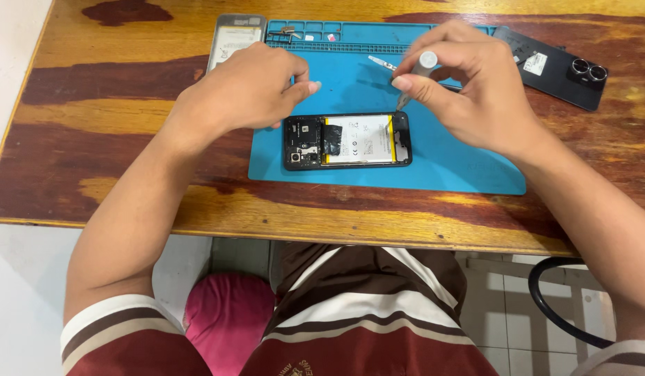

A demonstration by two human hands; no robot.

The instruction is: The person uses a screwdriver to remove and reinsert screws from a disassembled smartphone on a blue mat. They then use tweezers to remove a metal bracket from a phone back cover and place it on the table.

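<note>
Opened phone (347,141) lies mid-mat (462,174), left hand (246,90) pinching its top edge, right hand (468,83) clamped on screwdriver (414,80)

Single head-worn view, looking steeply down and forward from above the person's chest. The wooden table (128,104) fills the upper two thirds of the frame, its near edge running almost level across it; lap and floor show below. Both forearms enter from the bottom corners. The range is close, within arm's reach. No second view overlaps.
</note>
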